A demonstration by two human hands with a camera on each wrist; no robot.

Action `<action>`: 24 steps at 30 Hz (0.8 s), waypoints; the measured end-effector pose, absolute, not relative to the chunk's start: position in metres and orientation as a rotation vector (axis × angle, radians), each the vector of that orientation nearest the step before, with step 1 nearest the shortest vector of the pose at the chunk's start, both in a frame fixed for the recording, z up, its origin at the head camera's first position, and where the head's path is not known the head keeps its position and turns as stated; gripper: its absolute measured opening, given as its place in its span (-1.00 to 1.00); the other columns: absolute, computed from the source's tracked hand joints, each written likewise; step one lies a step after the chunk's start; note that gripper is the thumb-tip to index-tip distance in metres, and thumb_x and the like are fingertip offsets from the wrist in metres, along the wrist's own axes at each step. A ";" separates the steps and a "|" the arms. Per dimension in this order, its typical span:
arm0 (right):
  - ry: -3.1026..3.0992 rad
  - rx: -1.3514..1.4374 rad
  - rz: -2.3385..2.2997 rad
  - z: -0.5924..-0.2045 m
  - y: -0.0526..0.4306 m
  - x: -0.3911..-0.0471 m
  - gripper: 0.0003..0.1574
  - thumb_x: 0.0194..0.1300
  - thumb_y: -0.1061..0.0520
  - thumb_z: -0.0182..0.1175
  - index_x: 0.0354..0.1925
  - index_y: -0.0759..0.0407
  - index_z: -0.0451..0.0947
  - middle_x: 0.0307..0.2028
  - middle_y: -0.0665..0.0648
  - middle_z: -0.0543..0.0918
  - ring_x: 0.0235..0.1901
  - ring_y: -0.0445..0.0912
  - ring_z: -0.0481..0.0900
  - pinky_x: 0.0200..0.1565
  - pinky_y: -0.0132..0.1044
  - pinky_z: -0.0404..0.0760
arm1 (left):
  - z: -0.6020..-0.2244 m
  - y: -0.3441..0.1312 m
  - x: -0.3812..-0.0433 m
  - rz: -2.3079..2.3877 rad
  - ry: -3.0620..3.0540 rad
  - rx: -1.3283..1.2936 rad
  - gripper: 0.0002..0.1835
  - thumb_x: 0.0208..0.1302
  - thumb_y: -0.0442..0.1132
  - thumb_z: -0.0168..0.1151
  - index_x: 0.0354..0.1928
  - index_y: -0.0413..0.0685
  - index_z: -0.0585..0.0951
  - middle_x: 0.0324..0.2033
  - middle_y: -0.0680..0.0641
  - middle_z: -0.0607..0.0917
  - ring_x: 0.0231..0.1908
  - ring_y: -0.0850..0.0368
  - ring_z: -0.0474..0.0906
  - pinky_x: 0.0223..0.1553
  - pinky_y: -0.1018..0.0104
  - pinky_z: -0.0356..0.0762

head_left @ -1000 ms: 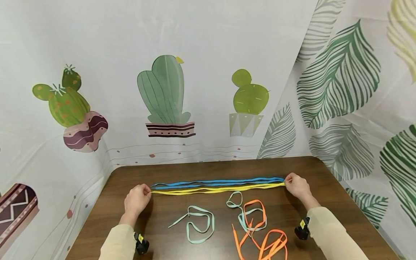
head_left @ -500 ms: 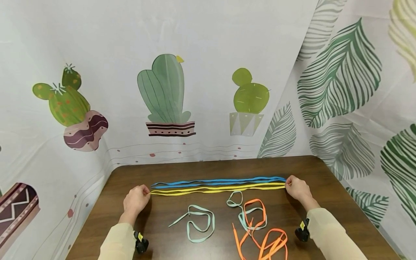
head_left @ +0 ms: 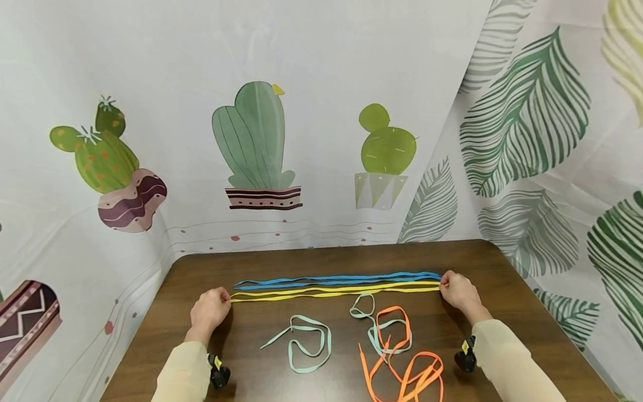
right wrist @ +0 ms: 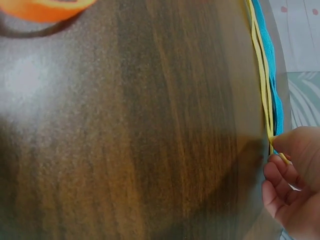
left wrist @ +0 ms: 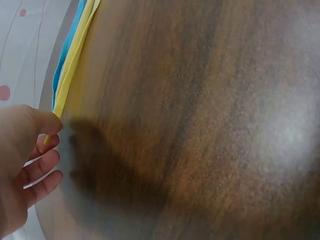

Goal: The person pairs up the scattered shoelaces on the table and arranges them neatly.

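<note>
Surroundings.
One mint lace point(head_left: 329, 341) lies nearer the left hand point(head_left: 208, 311), orange lace point(head_left: 421, 379) nearer the right hand point(head_left: 459, 290); cactus-print backdrop point(head_left: 321, 145) beyond.

We saw a yellow lace point(left wrist: 73, 57) in two flat strands, pinched by the left hand point(head_left: 209, 311) at one end and the right hand point(head_left: 459, 290) at the other. Just beyond, we saw a flat blue lace point(right wrist: 269, 52), also double-stranded, loose beside the left hand and reaching the right one.

Blue strands point(right wrist: 269, 50): right ends hidden behind my right hand point(head_left: 458, 289); can't tell if pinched. Orange lace point(right wrist: 45, 12) blurred, cut by top edge in right wrist view. Worktop point(head_left: 251, 385) and my sleeves point(head_left: 183, 371) cut off at bottom in head view.
</note>
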State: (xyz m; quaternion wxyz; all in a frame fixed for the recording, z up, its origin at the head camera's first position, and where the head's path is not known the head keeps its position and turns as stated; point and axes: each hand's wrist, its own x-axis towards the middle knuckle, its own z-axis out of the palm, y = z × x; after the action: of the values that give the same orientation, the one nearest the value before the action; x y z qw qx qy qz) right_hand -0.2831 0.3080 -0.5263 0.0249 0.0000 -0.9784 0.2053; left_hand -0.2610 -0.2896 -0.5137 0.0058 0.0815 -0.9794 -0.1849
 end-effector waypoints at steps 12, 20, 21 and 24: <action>-3.055 -0.038 0.613 -0.527 0.308 -0.282 -0.84 0.11 0.21 0.10 -0.34 0.30 0.39 -0.37 0.32 0.42 -0.40 0.16 0.46 -0.35 0.09 0.44 | -0.518 -0.290 -0.262 -0.571 -3.049 0.242 -0.94 0.04 -0.25 0.19 -0.40 0.01 0.58 -0.40 -0.08 0.60 -0.45 -0.08 0.53 -0.56 0.06 0.38; -3.058 -0.098 0.649 -0.528 0.306 -0.277 -0.77 0.14 0.21 0.11 -0.26 0.31 0.34 -0.23 0.41 0.31 -0.44 0.16 0.43 -0.37 0.06 0.45 | -0.518 -0.289 -0.259 -0.572 -3.050 0.229 -0.94 0.05 -0.25 0.20 -0.39 -0.01 0.58 -0.35 -0.10 0.53 -0.44 -0.06 0.50 -0.53 0.05 0.40; -3.054 -0.105 0.654 -0.528 0.306 -0.277 -0.77 0.14 0.21 0.10 -0.25 0.31 0.33 -0.21 0.42 0.30 -0.45 0.17 0.43 -0.38 0.06 0.44 | -0.518 -0.290 -0.259 -0.574 -3.048 0.224 -0.93 0.05 -0.25 0.20 -0.38 -0.02 0.58 -0.34 -0.11 0.53 -0.43 -0.06 0.50 -0.53 0.04 0.40; -3.037 -0.109 0.652 -0.528 0.308 -0.277 -0.76 0.14 0.21 0.09 -0.24 0.30 0.33 -0.17 0.45 0.28 -0.48 0.20 0.43 -0.41 0.07 0.43 | -0.518 -0.291 -0.257 -0.581 -3.036 0.207 -0.91 0.04 -0.24 0.22 -0.36 -0.02 0.59 -0.31 -0.12 0.54 -0.41 -0.09 0.51 -0.52 0.02 0.40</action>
State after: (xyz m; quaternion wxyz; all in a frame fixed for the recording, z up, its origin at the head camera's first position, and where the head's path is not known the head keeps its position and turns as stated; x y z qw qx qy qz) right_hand -0.2769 0.3079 -0.5281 0.0168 -0.0351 -0.9770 0.2099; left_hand -0.2572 -0.2914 -0.5175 0.0219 0.0667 -0.9797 -0.1876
